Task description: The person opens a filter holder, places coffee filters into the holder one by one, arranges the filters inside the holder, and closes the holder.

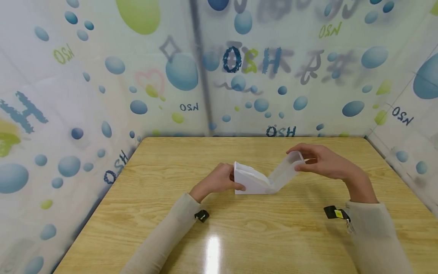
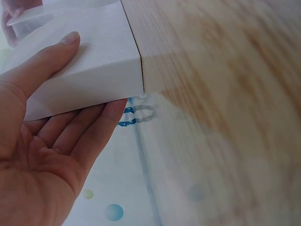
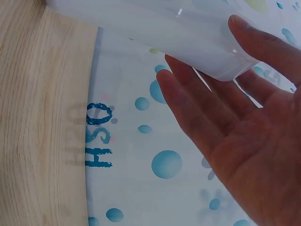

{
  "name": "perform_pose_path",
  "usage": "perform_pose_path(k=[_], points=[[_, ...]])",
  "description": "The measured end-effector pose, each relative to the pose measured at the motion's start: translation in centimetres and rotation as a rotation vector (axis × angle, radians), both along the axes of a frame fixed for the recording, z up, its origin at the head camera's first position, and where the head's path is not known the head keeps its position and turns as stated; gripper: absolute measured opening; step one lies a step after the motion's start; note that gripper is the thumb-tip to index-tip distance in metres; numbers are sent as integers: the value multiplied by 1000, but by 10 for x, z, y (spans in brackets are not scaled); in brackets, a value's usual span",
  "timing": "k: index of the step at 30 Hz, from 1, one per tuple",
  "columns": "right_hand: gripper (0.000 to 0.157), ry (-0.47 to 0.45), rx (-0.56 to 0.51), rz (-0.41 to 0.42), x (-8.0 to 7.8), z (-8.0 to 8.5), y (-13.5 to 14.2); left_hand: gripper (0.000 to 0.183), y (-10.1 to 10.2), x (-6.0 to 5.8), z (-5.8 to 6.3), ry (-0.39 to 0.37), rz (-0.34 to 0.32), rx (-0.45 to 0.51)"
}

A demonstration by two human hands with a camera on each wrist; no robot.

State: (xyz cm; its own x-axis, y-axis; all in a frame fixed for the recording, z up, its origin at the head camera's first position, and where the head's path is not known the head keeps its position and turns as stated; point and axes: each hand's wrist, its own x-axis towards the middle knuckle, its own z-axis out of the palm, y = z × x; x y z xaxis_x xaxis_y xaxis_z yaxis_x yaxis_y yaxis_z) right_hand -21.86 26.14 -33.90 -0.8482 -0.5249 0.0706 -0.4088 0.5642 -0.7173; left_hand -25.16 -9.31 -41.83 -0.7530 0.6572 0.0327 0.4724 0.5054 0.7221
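Note:
A white box (image 1: 251, 182) with a slanted open top stands on its base on the wooden table. My left hand (image 1: 220, 178) grips its left end; in the left wrist view the thumb lies over one textured face (image 2: 101, 35) and the fingers are on the other side. A translucent plastic cover (image 1: 286, 171) slopes up to the right from the box's low right end, where the two meet. With thumb and fingers on opposite sides, my right hand (image 1: 319, 161) holds the cover's raised end. What lies inside the box cannot be made out.
The wooden table (image 1: 239, 232) runs back to a patterned fabric wall (image 1: 246, 95) printed with blue and green dots. Similar fabric hangs along both sides. A black strap end (image 1: 202, 215) hangs at the left cuff, and a black tag (image 1: 334, 212) at the right.

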Motion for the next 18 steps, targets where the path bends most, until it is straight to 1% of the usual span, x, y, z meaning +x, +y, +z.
perform_pose_path(k=[12,18], points=[[43,0,-24,-11,0,0,-8,38,0,-1,-1,-3,11,-9],[45,3,-19,-28,-1,-2,-11,38,0,-1,-1,2,8,-10]])
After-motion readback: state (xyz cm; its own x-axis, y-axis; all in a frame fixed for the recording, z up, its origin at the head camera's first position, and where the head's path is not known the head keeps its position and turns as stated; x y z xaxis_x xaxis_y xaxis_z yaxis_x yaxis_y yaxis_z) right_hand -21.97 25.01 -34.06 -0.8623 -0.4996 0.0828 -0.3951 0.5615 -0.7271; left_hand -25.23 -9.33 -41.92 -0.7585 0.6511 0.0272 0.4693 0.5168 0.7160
